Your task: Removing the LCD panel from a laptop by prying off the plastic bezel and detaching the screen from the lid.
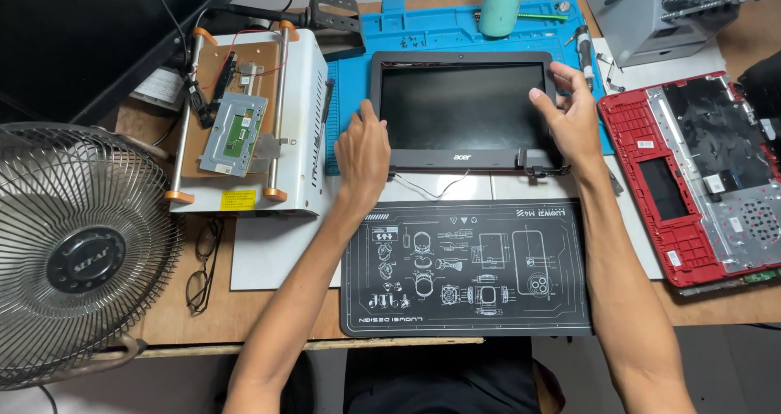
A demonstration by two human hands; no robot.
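Note:
A black laptop screen panel [464,109] lies flat on a blue work mat [455,28], hinges and loose cables toward me. My left hand [362,154] rests palm down on the panel's lower left corner, fingers on its edge. My right hand [569,113] hovers at the panel's right edge with fingers spread, fingertips touching or just above the bezel; it holds nothing.
A black printed mat [464,268] lies nearest me. A red laptop base [700,178] with exposed internals sits right. A white heating machine [244,121] holds a small board left. A fan [73,251], glasses [203,268], a teal jar [502,6] and a screwdriver [584,52] are around.

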